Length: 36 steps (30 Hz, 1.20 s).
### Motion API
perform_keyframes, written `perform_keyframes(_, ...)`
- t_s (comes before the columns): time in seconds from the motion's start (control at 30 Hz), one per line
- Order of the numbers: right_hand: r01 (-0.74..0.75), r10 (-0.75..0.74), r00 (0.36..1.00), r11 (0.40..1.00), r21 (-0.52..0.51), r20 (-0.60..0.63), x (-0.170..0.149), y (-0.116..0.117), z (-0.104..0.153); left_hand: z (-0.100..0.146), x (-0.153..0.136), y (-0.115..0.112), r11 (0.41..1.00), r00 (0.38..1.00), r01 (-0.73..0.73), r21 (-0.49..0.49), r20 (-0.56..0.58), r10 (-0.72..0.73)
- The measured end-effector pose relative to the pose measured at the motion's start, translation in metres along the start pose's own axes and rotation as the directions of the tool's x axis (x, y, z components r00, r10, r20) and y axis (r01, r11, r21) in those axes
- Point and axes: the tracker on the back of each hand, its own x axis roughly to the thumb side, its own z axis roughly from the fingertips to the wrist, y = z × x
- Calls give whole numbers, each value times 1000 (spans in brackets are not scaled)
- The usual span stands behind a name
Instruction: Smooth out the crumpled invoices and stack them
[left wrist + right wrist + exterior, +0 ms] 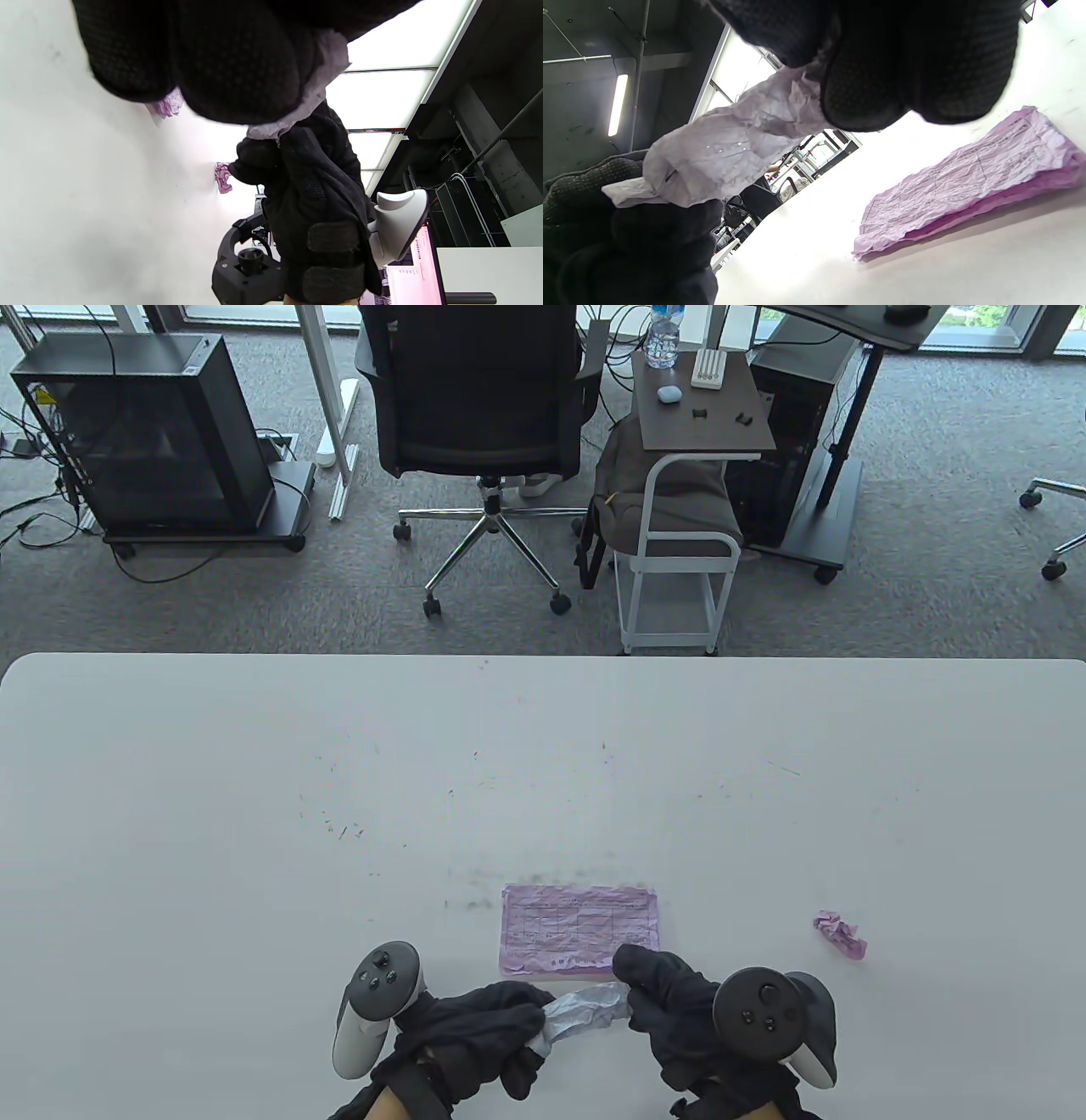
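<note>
1. Two hands share one crumpled sheet (585,1011): the left hand (475,1035) pinches its left end and the right hand (679,1005) pinches its right end, both held just above the counter (254,780) at its near edge, in front of the stack (580,927).
2. Tearing looks like the main risk. The sheet is thin and deeply creased, and it is already stretched between the two grips; a hard or jerky pull outward could rip it along a fold.
3. Slipping is the second risk. Each hand seems to hold only a small bit of the paper's edge, so one end could pull free and the sheet spring back into a wad.
4. Knocking the stack is possible too, since it lies just beyond the hands; a sweep forward while smoothing could skew its sheets.
5. The held sheet looks pale, nearly white with a faint lilac tint, twisted into a rough band and only partly opened, with many sharp wrinkles.
6. The stack is pink-purple, lying flat but still wrinkled, with a printed table on its top sheet and several edges showing in the right wrist view.
7. One more crumpled ball (841,934) of the same pink sits well to the right, untouched.
</note>
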Motion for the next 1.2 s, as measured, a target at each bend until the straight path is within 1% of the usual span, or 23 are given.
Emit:
perform_keyframes(0.07,-44,45,999,999,-30,18,0,1,1,0,-4,2,999,999,-51,5,-6,51)
perform_keyframes(0.17,-143,144,982,990,-15,120,8,2,2,0,-8,4,988,988,-153,16,-11,153)
perform_keyframes(0.2,-168,166,970,986,-3,179,13,4,1,0,-9,4,984,984,-178,12,-15,178)
perform_keyframes(0.27,-176,161,958,983,44,236,19,9,0,-1,-11,3,980,979,-200,11,-29,200)
perform_keyframes(0.33,-183,148,950,978,105,276,26,20,-1,-3,-14,2,972,971,-234,0,-38,234)
perform_keyframes(0.4,-237,196,934,965,109,298,31,31,-2,-4,-17,-1,954,954,-299,-15,-41,298)
perform_keyframes(0.43,-275,236,919,957,87,314,34,35,-2,-5,-18,-2,946,945,-324,-19,-43,323)
perform_keyframes(0.47,-320,296,900,947,23,320,37,39,-2,-5,-18,-4,937,936,-348,-26,-54,347)
perform_keyframes(0.5,-350,353,879,934,-71,322,40,43,-2,-5,-19,-5,933,932,-359,-38,-69,356)
perform_keyframes(0.57,-337,354,874,935,-109,333,41,44,-2,-3,-20,-2,935,932,-355,-10,-74,354)
perform_keyframes(0.63,-241,264,913,964,-111,309,38,42,-2,1,-19,1,951,948,-310,17,-67,310)
perform_keyframes(0.67,-177,196,946,980,-96,257,33,40,-1,3,-18,3,957,956,-286,42,-62,288)
perform_keyframes(0.73,-87,97,978,994,-63,184,24,38,-2,5,-16,7,965,967,-248,86,-33,252)
perform_keyframes(0.77,-56,62,985,997,-44,162,20,37,-2,5,-15,8,967,971,-237,98,-21,240)
perform_keyframes(0.83,88,-88,992,996,-1,89,8,36,-3,6,-12,11,980,987,-160,123,10,159)
perform_keyframes(0.9,221,-220,975,975,-18,26,-3,35,-4,4,-7,10,993,1000,14,113,23,-16)
perform_keyframes(0.97,243,-243,970,970,-31,0,-6,34,-5,0,-1,6,981,983,176,78,37,-179)
perform_keyframes(1.0,238,-238,971,971,-17,-9,-6,34,-6,-1,1,3,968,969,239,69,46,-243)
perform_keyframes(1.03,213,-213,977,977,25,-5,-5,36,-7,-3,4,0,952,952,298,69,54,-302)
perform_keyframes(1.07,204,-204,979,978,40,-3,-5,37,-7,-3,5,-3,945,946,317,74,49,-321)
perform_keyframes(1.13,149,-152,988,978,143,6,0,43,-8,-5,6,-7,938,941,332,99,34,-336)
perform_keyframes(1.17,105,-113,993,976,193,32,4,47,-9,-5,6,-9,933,941,332,137,18,-337)
perform_keyframes(1.2,80,-92,995,974,213,47,7,49,-9,-5,7,-9,926,938,340,162,13,-346)
